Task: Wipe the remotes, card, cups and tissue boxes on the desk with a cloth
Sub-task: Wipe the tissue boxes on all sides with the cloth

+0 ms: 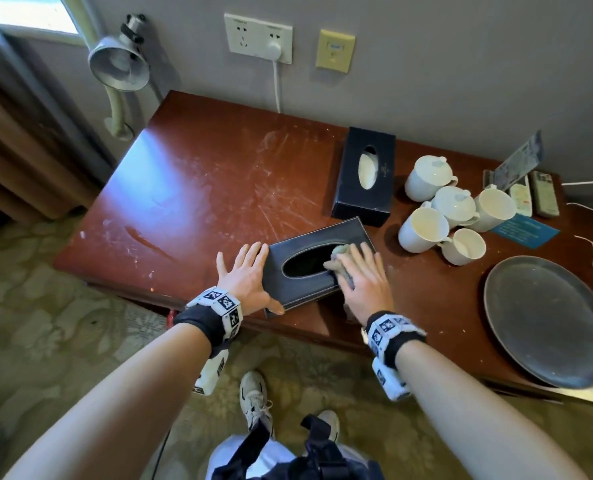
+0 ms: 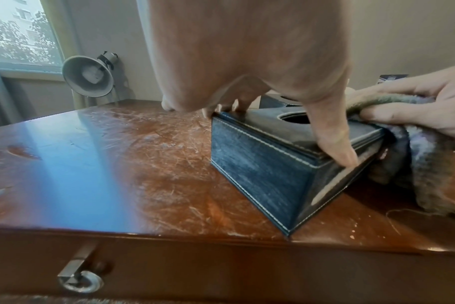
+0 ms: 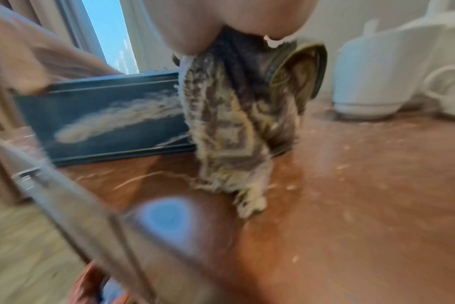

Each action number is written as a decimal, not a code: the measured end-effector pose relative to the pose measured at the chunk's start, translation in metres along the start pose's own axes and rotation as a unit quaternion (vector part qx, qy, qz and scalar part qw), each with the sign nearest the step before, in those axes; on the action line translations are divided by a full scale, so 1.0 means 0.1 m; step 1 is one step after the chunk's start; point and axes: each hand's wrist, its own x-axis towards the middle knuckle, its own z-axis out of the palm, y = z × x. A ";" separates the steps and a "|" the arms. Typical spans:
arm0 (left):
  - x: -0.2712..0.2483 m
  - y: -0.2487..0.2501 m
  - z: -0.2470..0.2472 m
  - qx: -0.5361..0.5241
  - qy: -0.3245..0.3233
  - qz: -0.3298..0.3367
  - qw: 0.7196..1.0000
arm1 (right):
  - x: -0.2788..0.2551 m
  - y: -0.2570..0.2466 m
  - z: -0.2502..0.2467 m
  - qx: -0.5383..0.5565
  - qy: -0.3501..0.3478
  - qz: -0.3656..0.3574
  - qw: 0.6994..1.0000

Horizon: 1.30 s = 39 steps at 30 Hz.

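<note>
Two tissue boxes on the tabletop (image 1: pixel 218 174); work is on the near tissue box (image 1: pixel 308 268), lower centre of the head view, at the front edge. Its long axis runs from lower left to upper right of the frame, oval slot facing up and looking empty.

Cloth (image 1: pixel 340 265) lies on the box's right end, draped over the top and down the near-right side; the right wrist view shows it hanging to the tabletop beside a dusty smear on the box's side panel.

Right hand (image 1: pixel 364 282) lies palm-down on the cloth; in the left wrist view its fingers curl round the bunched fabric. Grip judged closed round the cloth, pressing it to the box.

Left hand (image 1: pixel 246 275) braces the opposite, left end: fingers straight and spread against the box's top edge, thumb along the near side. No grasp, only a stop against sliding.

Judgement: the next stroke should run along the long axis, from the right end toward the left hand, which takes the push.

Far tissue box (image 1: pixel 366 174), cups (image 1: pixel 444 209), remotes (image 1: pixel 534 199) and card (image 1: pixel 525 232) sit upper right, apart from both hands.
</note>
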 end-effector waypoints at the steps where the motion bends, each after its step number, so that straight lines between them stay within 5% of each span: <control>1: -0.01 0.00 0.01 -0.002 0.002 -0.003 1.000 | 0.06 0.08 -0.05 0.009 -0.002 0.024 1.000; 6: -0.05 0.02 0.05 -0.016 0.013 -0.015 1.000 | 0.17 -0.11 -0.09 0.084 0.012 0.145 0.986; 11: -0.02 0.00 0.06 -0.015 0.015 -0.016 1.000 | -0.14 -0.67 0.10 0.101 -0.021 0.088 0.991; 14: -0.02 0.00 0.07 -0.016 0.015 -0.016 1.000 | -0.08 -0.50 0.06 0.111 -0.037 0.096 0.989; 20: 0.00 0.00 0.08 -0.024 0.018 -0.014 0.999 | 0.25 0.00 -0.03 0.110 0.049 0.258 0.959; 24: -0.01 -0.02 0.08 -0.029 0.025 -0.002 0.999 | 0.11 -0.25 0.12 0.075 0.110 0.146 0.980; 29: 0.02 -0.10 0.13 -0.031 0.033 0.020 0.999 | -0.25 -0.77 0.35 0.109 0.019 -0.032 0.993; 32: 0.01 -0.20 0.12 -0.029 0.031 0.048 0.998 | -0.19 -0.57 0.29 0.085 0.011 -0.069 0.994; 37: -0.02 -0.35 0.19 -0.081 0.073 0.066 0.992 | -0.11 -0.50 0.26 0.088 0.052 0.028 0.994; 39: -0.05 -0.37 0.26 -0.099 0.090 0.056 0.989 | -0.18 -0.69 0.35 0.096 0.027 -0.054 0.994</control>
